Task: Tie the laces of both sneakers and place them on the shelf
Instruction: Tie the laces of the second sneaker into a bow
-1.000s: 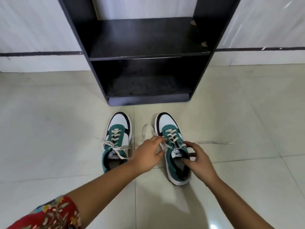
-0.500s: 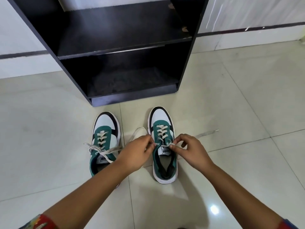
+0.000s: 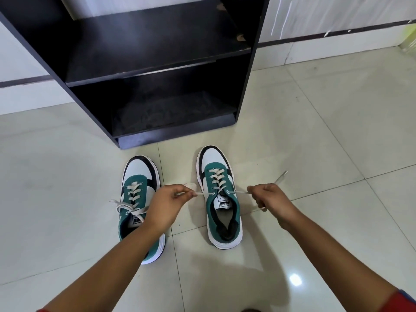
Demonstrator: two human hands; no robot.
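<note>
Nearest, two bare forearms rise from the bottom corners of the frame toward its middle. Left hand [image 3: 165, 204] is pinched on one lace end [image 3: 203, 194], right hand [image 3: 271, 199] on the other lace end [image 3: 239, 192], and the two ends run out straight and level from the top eyelets of the right sneaker [image 3: 221, 199]. Half a second ago both hands met over that tongue, fingertips nearly touching; now they are well apart, one on each side of the shoe, and the lace looks taut instead of slack. A loose tip [image 3: 281, 176] sticks out past the right hand toward the upper right. That sneaker stands on the floor [image 3: 326, 131] just right of centre, long axis running up the frame, toe toward the shelf [image 3: 144, 70], heel toward the person. Left sneaker [image 3: 139, 199] lies just beside it, lower left of centre, parallel, toe up too, its lace crossed loosely over the tongue; the left wrist covers its right edge. Beyond both toes the black shelf fills the upper left and centre, two boards in view. Since the earlier frame it sits larger and nearer the top.
</note>
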